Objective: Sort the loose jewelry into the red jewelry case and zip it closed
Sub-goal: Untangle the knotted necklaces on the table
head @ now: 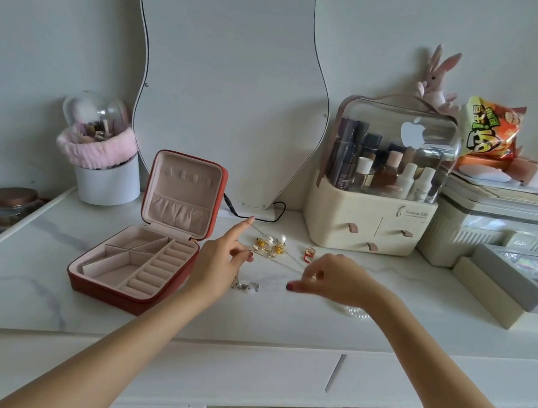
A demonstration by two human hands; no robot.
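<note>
The red jewelry case [143,250] lies unzipped; left hand [222,258] and right hand [329,276] each pinch a thin chain [275,259].

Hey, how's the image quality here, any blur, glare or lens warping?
Head view: soft, even daylight with faint shadows; wide-angle bending curves the desk edge; mild glare on the clear organizer lid; the small jewelry and thin chain look soft, the case fairly sharp.
</note>
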